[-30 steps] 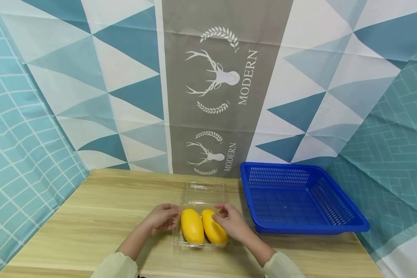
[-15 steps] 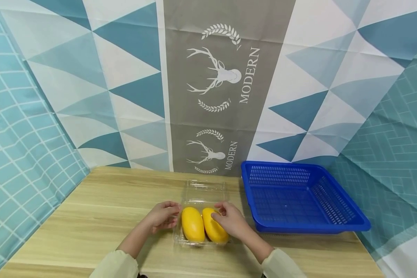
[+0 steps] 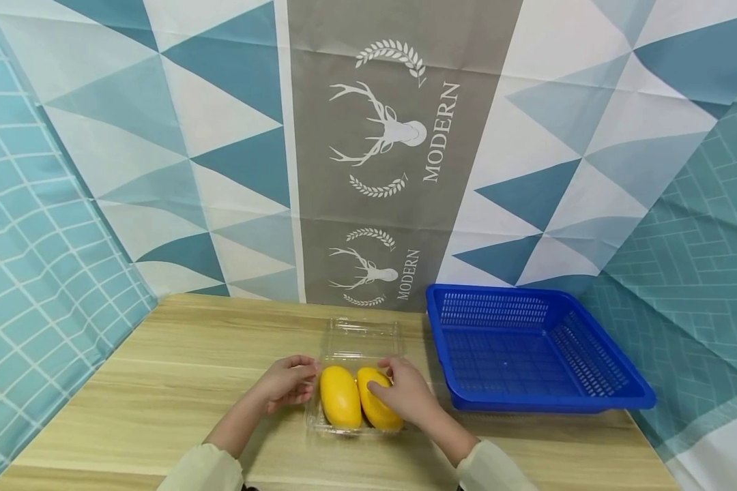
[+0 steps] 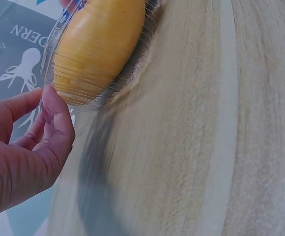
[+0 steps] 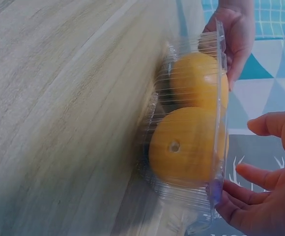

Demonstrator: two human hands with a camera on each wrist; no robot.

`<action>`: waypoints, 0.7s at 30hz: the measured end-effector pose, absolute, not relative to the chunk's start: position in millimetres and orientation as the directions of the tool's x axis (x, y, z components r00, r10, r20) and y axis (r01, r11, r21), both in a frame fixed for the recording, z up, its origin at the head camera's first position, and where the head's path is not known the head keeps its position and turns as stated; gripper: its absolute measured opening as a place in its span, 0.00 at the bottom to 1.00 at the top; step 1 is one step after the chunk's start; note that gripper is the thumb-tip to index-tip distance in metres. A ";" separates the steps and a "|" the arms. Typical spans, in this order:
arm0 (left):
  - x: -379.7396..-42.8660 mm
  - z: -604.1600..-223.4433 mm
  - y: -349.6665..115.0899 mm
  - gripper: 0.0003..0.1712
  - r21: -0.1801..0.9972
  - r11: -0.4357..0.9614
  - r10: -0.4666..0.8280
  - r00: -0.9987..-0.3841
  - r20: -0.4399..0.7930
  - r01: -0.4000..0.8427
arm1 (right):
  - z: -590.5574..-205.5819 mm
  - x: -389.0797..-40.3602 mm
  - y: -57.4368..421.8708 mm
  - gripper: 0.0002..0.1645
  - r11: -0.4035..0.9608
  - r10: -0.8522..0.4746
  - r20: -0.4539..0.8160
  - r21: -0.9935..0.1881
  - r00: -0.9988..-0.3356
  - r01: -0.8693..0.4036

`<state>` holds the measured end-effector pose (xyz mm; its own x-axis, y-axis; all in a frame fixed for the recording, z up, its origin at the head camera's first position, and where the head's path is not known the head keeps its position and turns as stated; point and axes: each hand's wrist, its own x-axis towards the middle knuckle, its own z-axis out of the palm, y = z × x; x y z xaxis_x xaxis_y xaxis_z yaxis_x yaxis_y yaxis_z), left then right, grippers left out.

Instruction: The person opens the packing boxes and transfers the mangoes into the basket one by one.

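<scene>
Two yellow mangoes (image 3: 340, 399) (image 3: 376, 402) lie side by side in a clear plastic clamshell box (image 3: 356, 432), its lid (image 3: 364, 337) folded back toward the wall. At the box's left rim is my left hand (image 3: 290, 382); the left wrist view shows its thumb and forefinger (image 4: 56, 103) pinching the rim's edge. My right hand (image 3: 405, 391) is over the right rim, partly covering the right mango. In the right wrist view, its lower fingertips touch the rim, while the thumb (image 5: 265, 123) is held apart above the fruit.
A blue plastic basket (image 3: 510, 361) with perforated sides stands to the right of the box on the wooden table (image 3: 196, 361). A patterned cloth wall (image 3: 368, 150) with deer prints rises behind the table.
My right hand has shifted slightly, its thumb a little further left and lower over the right mango. The left hand, mangoes and box stay nearly where they were.
</scene>
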<state>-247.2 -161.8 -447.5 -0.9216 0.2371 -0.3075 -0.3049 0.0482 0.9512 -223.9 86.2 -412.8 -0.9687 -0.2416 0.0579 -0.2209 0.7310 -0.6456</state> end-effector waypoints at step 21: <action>-248.5 -451.0 -163.1 0.22 0.952 0.023 0.249 -0.920 -0.302 -0.306 | -414.9 -217.2 74.5 0.42 0.856 -0.302 0.016 -0.435 -0.953 -0.278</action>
<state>-248.5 -163.1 -451.0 -0.9203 0.2488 -0.3020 -0.3062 0.0229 0.9517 -217.2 74.5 -414.9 -0.9532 -0.3019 0.0160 -0.2785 0.8563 -0.4351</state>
